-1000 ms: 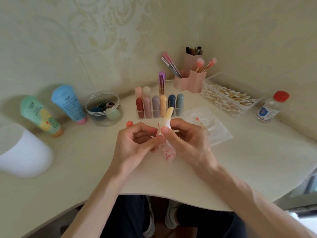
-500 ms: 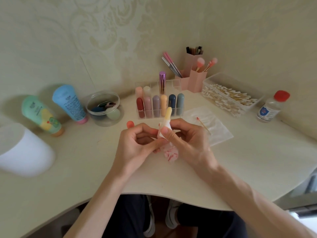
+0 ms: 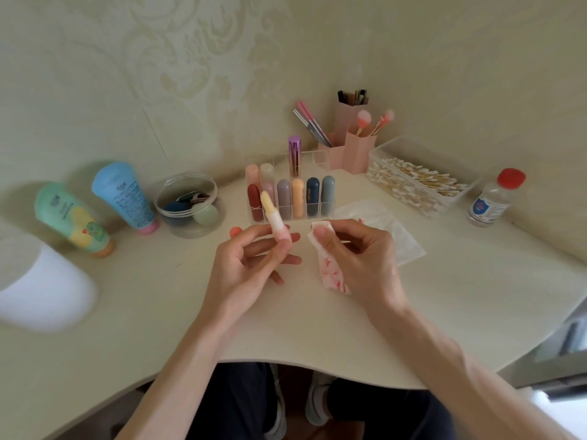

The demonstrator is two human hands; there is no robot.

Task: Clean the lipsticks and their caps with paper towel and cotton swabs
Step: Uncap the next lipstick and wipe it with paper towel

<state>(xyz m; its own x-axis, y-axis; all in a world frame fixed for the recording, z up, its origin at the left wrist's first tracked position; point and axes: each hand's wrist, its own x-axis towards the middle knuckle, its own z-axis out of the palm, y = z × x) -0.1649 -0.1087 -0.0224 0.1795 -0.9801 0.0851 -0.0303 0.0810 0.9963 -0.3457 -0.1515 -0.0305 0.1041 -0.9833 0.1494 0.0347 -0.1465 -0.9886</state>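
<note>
My left hand (image 3: 251, 265) holds a pale yellow uncapped lipstick (image 3: 272, 214) upright by its base, in front of the clear organiser. My right hand (image 3: 359, 258) pinches a folded paper towel (image 3: 328, 268) stained with red smears, a short gap to the right of the lipstick. An orange-red cap (image 3: 235, 231) lies on the table just left of my left fingers. The clear organiser (image 3: 287, 193) holds several capped lipsticks in different colours. Cotton swabs fill a clear box (image 3: 416, 182) at the back right.
A flat paper towel (image 3: 387, 230) lies behind my right hand. A red-capped bottle (image 3: 495, 196) stands far right, a pink brush holder (image 3: 352, 144) at the back, a round clear tub (image 3: 189, 204) and two tubes (image 3: 124, 195) at the left, a white object (image 3: 41, 287) far left.
The hands were together with the towel wrapped round the lipstick. Now they have parted: the left carries the lipstick leftward, the right keeps the stained towel.
</note>
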